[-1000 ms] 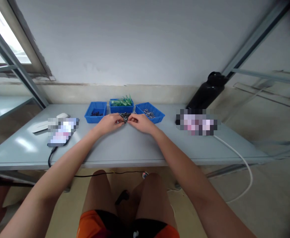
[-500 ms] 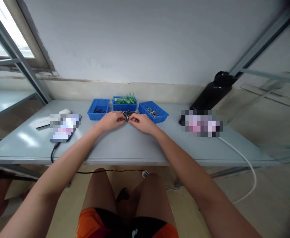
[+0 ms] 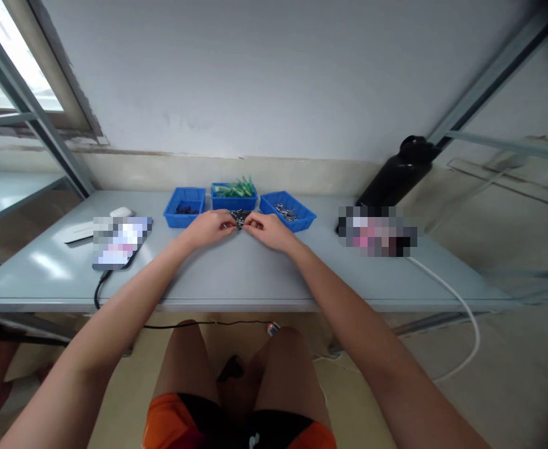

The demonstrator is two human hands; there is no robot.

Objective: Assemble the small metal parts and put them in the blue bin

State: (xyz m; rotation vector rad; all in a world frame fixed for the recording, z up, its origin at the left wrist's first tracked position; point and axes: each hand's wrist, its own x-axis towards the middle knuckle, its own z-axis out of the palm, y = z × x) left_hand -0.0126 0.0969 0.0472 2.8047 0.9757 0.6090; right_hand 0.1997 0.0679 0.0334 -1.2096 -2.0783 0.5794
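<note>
At the middle of the table, my left hand (image 3: pixel 213 226) and my right hand (image 3: pixel 267 229) are close together, fingertips pinched. Between and behind them lies a pile of small dark and silvery pieces (image 3: pixel 240 216), partly covered by my fingers. What each pinch holds is too small to make out. Just beyond stand three blue bins: the left bin (image 3: pixel 185 220) has small dark pieces in it, the middle bin (image 3: pixel 234 203) is heaped with green pointed pieces (image 3: pixel 236 188), and the right bin (image 3: pixel 308 218) contains thin silvery pieces (image 3: pixel 286 212).
To the left lie a phone (image 3: pixel 123 244) with a black cable, a white flat item (image 3: pixel 80 232) and a small white case (image 3: pixel 121 212). A black bottle (image 3: pixel 398 171) stands at the right behind another device (image 3: pixel 377 232) with a white cable (image 3: pixel 447 288). A wall rises behind the table.
The view has shifted very slightly. Both hands stay at the pile, fingertips still pinched, with hardly any movement.
</note>
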